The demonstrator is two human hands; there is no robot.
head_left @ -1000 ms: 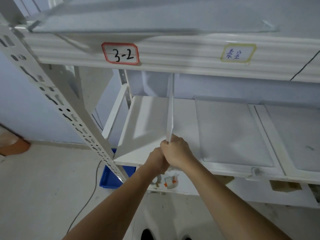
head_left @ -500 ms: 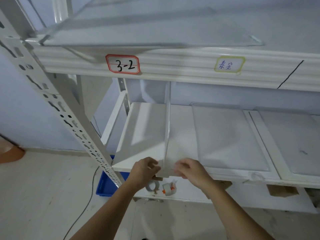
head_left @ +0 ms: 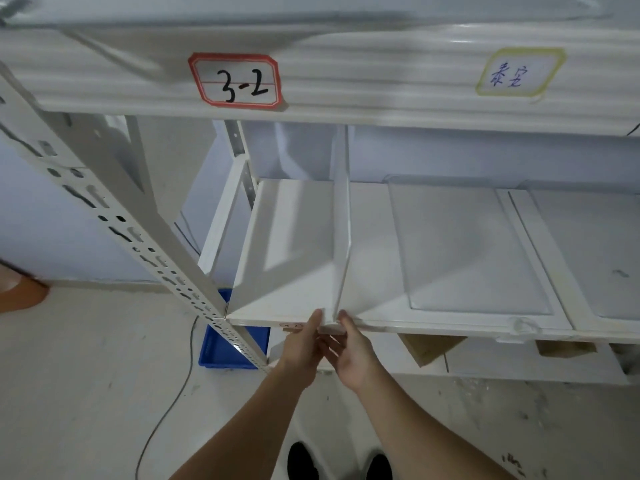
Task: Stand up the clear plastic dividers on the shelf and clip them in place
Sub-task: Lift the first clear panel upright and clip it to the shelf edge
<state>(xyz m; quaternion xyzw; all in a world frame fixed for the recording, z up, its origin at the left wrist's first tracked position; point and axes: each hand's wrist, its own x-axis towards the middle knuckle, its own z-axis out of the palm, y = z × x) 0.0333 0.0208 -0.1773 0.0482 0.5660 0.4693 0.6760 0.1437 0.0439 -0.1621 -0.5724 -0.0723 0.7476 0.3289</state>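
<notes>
A clear plastic divider (head_left: 341,216) stands upright on the white shelf (head_left: 287,258), running from front edge to back. My left hand (head_left: 303,344) and my right hand (head_left: 353,351) meet just below the shelf's front lip, fingertips pinching the divider's front foot, a small clear clip piece (head_left: 329,327). Two more clear dividers lie flat on the shelf: one (head_left: 464,244) in the middle and one (head_left: 595,251) at the far right. A small clear clip (head_left: 519,323) sits on the front edge to the right.
The upper shelf beam (head_left: 346,84) carries a red label "3-2" (head_left: 235,79) and a yellow label (head_left: 519,72), with another clear sheet lying on top. A perforated upright post (head_left: 131,233) stands at left. A blue bin (head_left: 232,344) and a cable lie on the floor.
My hands dropped from the divider's front top edge to the shelf's front lip and now pinch together at its base. The divider stays standing. The view tilted up and closer.
</notes>
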